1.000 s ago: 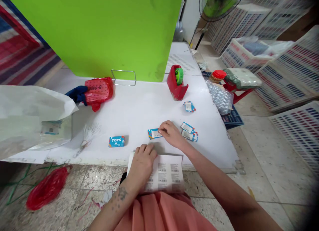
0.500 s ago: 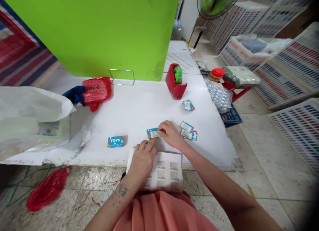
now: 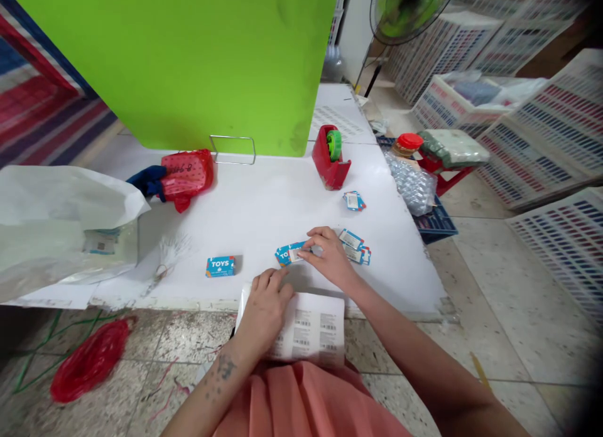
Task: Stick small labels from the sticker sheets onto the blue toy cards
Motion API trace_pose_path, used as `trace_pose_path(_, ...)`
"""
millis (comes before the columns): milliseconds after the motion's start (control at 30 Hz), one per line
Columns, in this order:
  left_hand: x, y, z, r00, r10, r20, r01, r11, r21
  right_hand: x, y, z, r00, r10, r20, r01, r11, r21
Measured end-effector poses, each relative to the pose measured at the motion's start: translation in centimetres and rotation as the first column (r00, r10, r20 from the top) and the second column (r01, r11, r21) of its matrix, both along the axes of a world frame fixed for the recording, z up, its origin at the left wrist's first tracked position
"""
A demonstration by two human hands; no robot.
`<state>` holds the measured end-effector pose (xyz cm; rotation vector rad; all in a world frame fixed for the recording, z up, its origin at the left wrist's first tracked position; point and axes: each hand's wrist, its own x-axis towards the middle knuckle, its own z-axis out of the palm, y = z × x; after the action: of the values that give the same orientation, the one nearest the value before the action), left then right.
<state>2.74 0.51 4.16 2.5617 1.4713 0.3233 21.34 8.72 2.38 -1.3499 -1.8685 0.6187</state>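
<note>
My right hand (image 3: 326, 253) pinches a blue card with a white barcode label (image 3: 294, 255) by its right end. Beside that label, blue card (image 3: 284, 254) printing with the letters "TO" shows. My left hand (image 3: 268, 302) lies with its fingers loosely spread over a sheet of barcode labels (image 3: 311, 330), which rests over the table's front edge and my lap. To the left stands a small stack of blue TOYS cards (image 3: 220, 267). Labelled cards (image 3: 352, 239) lie overlapping just right of my right hand, and a smaller labelled pile (image 3: 354, 201) is farther back.
A red tape dispenser (image 3: 330, 157) stands behind the cards. Along the table's back rises a green board (image 3: 211, 66). On the left are a red package (image 3: 188, 173), a white plastic bag (image 3: 70, 205) and white strings (image 3: 167, 255). White crates (image 3: 532, 129) stand at right.
My right fingers have shifted their pinch on the labelled card, and "TO" lettering now shows beside the label. My left hand has drawn back slightly from the card.
</note>
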Motion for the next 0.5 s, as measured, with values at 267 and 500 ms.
trace_pose_path(267, 0.5, -1.6, 0.0, 0.996, -0.076, 0.039, 0.077, 0.997, -0.015, 0.6, -2.6, 0.7, 0.996, -0.054, -0.068, 0.031, 0.951, -0.308)
trace_pose_path(500, 1.1, -2.1, 0.3, 0.994, -0.106, 0.002, 0.106, 0.991, -0.085, 4.1, -4.1, -0.8, 0.991, -0.136, 0.001, 0.131, 0.951, -0.282)
